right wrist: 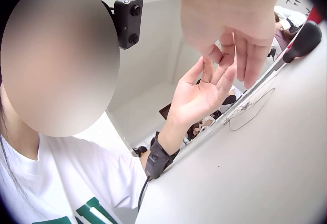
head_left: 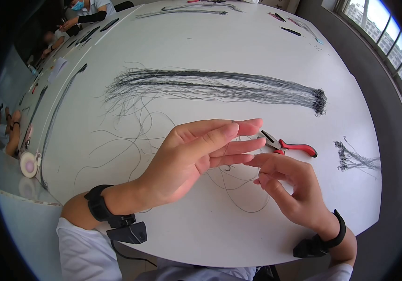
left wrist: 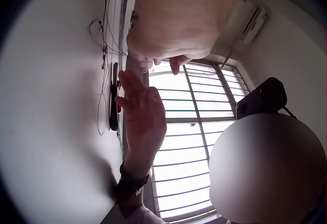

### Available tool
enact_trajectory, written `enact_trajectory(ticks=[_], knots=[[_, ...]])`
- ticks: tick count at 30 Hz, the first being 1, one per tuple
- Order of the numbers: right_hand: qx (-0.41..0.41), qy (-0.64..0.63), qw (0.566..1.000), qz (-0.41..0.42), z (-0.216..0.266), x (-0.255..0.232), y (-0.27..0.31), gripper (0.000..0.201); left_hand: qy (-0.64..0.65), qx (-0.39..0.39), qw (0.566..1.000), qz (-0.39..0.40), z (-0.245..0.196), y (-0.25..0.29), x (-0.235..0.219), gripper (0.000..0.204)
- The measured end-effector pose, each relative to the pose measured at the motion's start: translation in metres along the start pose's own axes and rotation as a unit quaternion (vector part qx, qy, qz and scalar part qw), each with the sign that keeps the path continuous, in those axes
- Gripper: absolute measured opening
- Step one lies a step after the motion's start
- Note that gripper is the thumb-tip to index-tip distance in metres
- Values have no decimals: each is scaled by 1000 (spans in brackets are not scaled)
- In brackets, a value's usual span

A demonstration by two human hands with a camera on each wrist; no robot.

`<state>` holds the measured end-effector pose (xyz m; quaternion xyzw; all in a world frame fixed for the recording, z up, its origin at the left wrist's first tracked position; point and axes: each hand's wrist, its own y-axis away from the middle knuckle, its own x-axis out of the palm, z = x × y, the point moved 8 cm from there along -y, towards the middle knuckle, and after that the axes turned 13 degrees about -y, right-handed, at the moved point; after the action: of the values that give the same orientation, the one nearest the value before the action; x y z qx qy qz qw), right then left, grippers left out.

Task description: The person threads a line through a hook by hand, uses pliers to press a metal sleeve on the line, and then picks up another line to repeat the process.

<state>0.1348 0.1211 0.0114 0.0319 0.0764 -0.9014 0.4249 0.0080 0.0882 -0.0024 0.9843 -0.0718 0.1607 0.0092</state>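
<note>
My left hand [head_left: 187, 154] is raised over the table, palm turned inward and fingers stretched to the right. Its thumb meets the side of the index finger, pinching a thin dark wire [left wrist: 105, 35] that runs across the fingers, as the right wrist view shows. My right hand [head_left: 292, 185] is just to the right, thumb and fingers bent together on the same fine wire near the left fingertips. Loose loops of wire [head_left: 245, 211] hang or lie below both hands. Pliers [head_left: 299, 147] with red handles lie behind the right hand.
A long bundle of dark wires [head_left: 219, 84] stretches across the table [head_left: 210, 42], its curled ends at the right. A smaller wire bunch [head_left: 358, 159] lies by the right edge. Farther back are a black tool [head_left: 290, 31] and more wires. Other people sit at the far left.
</note>
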Motion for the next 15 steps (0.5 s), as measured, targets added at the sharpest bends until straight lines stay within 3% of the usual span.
enact_trajectory(ticks=[3,6,10,13,15], knots=[[-15,45,999,12,-1,2,0,2,28,3,1000,-5,-4,1,0,30],[-51,63,995,59,5,10,2,3,-9,61,997,-52,-7,-2,-7,28],[-135,86,985,60,21,16,4,7,-179,38,981,-69,-4,-1,-9,24],[-127,27,990,61,30,11,7,4,-264,-4,963,-54,3,-1,-8,24],[-89,-112,988,58,30,4,6,8,-282,-30,958,-35,7,0,-5,24]])
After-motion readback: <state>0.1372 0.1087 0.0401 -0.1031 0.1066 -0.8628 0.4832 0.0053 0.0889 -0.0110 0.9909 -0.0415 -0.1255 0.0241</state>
